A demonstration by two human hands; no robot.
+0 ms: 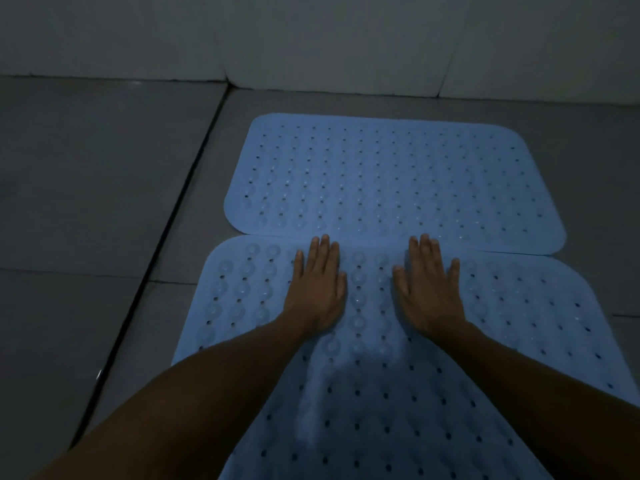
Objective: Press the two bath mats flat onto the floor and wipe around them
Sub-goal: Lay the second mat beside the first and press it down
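Both hands, left hand [317, 289] and right hand [429, 289], lie flat, fingers straight, pressing the near mat [381, 393] at mid-frame; far mat [391, 178] lies above it. Dim light blurs detail.

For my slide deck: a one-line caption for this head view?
Left hand and right hand press flat on the near blue mat, beside the far mat.

Both mats were pale blue: the far mat [391, 178] carried rows of small dark holes, the near mat [374, 393] holes and clear round bumps. The floor [86, 188] was grey tile with dark grout lines.
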